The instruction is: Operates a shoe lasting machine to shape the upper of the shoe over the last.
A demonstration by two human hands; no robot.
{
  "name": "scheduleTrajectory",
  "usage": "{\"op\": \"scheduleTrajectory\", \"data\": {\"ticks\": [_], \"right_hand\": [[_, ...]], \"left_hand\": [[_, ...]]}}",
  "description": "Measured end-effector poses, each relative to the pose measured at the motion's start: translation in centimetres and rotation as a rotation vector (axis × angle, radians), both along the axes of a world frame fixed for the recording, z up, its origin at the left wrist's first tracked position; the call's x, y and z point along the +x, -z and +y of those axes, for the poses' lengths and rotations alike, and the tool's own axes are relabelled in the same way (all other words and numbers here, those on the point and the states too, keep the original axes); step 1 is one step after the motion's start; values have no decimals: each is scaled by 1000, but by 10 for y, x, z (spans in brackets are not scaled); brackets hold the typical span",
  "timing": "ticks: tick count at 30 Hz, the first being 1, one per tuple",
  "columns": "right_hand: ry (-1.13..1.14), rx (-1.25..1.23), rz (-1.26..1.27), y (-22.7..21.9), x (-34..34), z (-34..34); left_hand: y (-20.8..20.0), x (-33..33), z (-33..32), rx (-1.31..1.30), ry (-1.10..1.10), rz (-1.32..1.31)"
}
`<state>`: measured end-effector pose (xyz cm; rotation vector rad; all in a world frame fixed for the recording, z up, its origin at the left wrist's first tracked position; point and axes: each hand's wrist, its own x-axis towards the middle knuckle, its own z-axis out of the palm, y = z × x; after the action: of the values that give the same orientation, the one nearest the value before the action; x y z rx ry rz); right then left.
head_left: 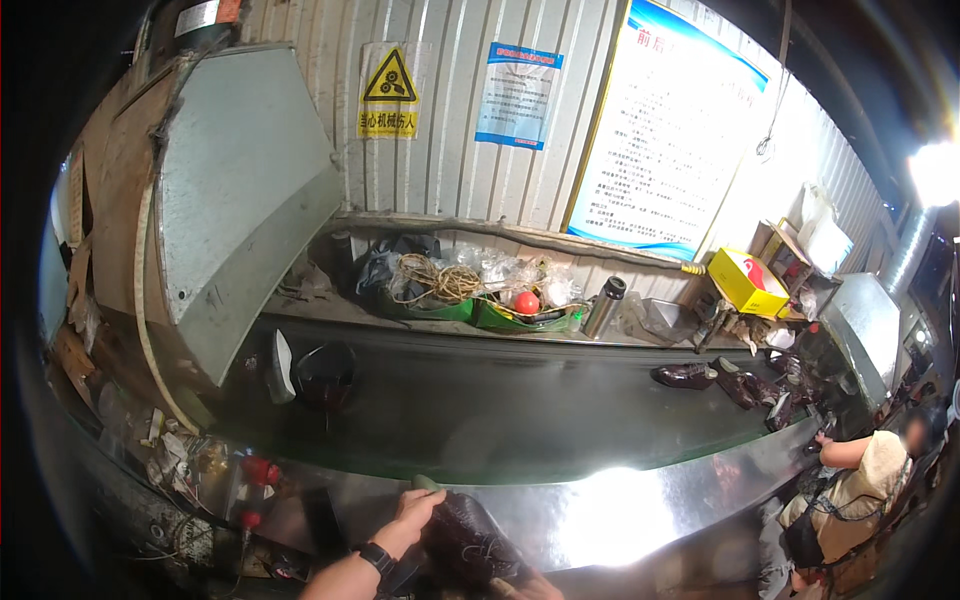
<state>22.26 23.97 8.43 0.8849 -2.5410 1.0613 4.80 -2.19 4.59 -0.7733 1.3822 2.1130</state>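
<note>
A dark brown, glossy leather shoe (470, 535) is in front of me at the near edge of the metal ledge. Its upper end is gripped by my left hand (408, 522), fingers closed around it near an olive-green piece (427, 484) that sticks up there. A dark watch band circles my left wrist. At the bottom edge of the view, my right hand (532, 587) has its fingers on the shoe's lower end; most of that hand is cut off.
Beyond the metal ledge (700, 485) runs a dark conveyor belt (500, 400). A pale-soled shoe (281, 368) lies on its left part, and several brown shoes (735, 383) lie at the right. A co-worker (850, 480) sits there. Green trays (525, 318) and a flask (604, 307) stand behind.
</note>
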Motion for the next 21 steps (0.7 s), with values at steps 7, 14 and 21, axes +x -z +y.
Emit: {"op": "scheduleTrajectory", "data": {"ticks": [7, 14, 21], "right_hand": [[215, -212, -217, 22, -33, -25], [71, -338, -515, 28, -23, -8], [-94, -153, -574, 3, 31, 32]], "left_hand": [[21, -28, -2, -1444, -14, 770], [29, 8, 0, -1184, 44, 403], [53, 72, 28, -1017, -189, 33]]}}
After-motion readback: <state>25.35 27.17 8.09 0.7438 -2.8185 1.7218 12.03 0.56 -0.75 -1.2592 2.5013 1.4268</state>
